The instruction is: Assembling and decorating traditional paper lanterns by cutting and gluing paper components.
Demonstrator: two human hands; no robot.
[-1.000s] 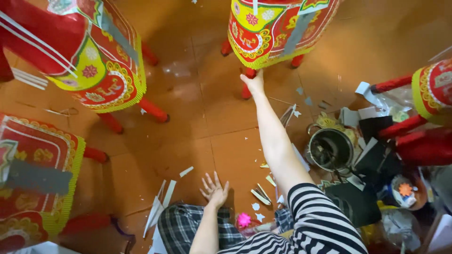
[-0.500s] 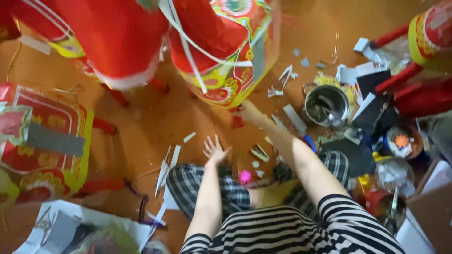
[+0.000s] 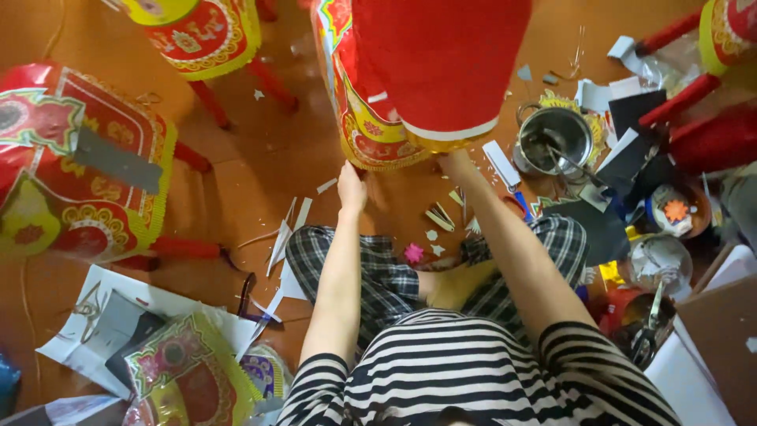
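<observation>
A second red and yellow paper lantern (image 3: 79,166) is lying at the left on the brown floor (image 3: 260,150). Another one (image 3: 201,35) is standing on red legs at the top. A metal pot (image 3: 556,138) is sitting at the right among paper scraps (image 3: 288,237). Scissors (image 3: 650,319) are resting in a container nearby.

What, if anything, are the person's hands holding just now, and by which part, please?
Both hands grip the large red paper lantern at its bottom rim: the left hand at the patterned yellow edge, the right hand under the red side.
</observation>
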